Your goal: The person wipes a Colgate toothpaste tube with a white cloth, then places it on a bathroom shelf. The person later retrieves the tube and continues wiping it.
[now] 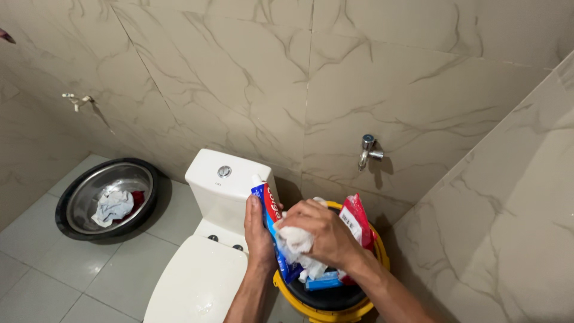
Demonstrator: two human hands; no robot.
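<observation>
My left hand (258, 233) grips a blue and red toothpaste tube (270, 206), held upright with its white cap on top. My right hand (320, 232) presses a crumpled white cloth (296, 242) against the lower part of the tube. Both hands hover over a yellow bucket (335, 308) with a dark inside. A red and white packet (356, 221) and a blue item (326, 280) stick out of the bucket just behind and below my right hand.
A white toilet (209, 251) with closed lid and cistern stands left of the bucket. A metal basin (107, 197) with a white cloth and something red lies on the tiled floor at left. A wall tap (368, 149) juts out above the bucket; another tap (76, 100) at far left.
</observation>
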